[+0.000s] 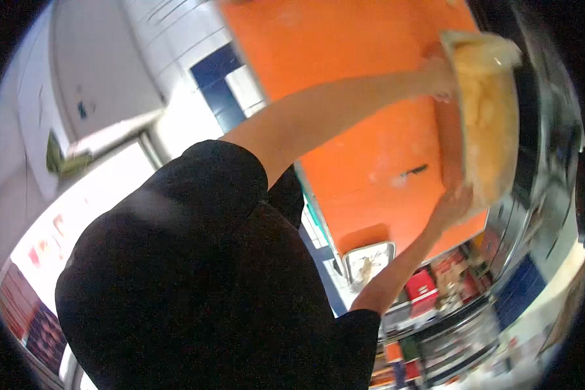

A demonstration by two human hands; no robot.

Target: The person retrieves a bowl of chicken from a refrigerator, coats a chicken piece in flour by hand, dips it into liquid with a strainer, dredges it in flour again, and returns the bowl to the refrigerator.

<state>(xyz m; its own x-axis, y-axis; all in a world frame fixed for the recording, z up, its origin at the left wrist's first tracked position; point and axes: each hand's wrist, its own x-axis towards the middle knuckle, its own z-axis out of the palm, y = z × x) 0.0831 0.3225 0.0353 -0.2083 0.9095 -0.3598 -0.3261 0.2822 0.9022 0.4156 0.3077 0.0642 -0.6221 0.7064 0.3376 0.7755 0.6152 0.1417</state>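
Both my hands hold a long, pale-edged load [489, 117] with yellow-orange, lumpy contents, raised over the far edge of the orange table [370, 162]. It looks like a tray or a clear plastic bag; blur hides which. My left hand [441, 79] grips its near side towards one end, fingers partly hidden. At the opposite end, my right hand [458, 200] is closed on the corner. A small dark object [415, 170] lies on the tabletop between my arms. Near my right forearm sits a metal tray [368, 261] with some pale bits inside.
Beyond the table's far edge are shiny metal surfaces [530, 188], blurred. To my right, a red box [422, 289] stands among packed goods near a shelf rack [452, 344]. White and blue floor tiles [218, 68] show on the left side.
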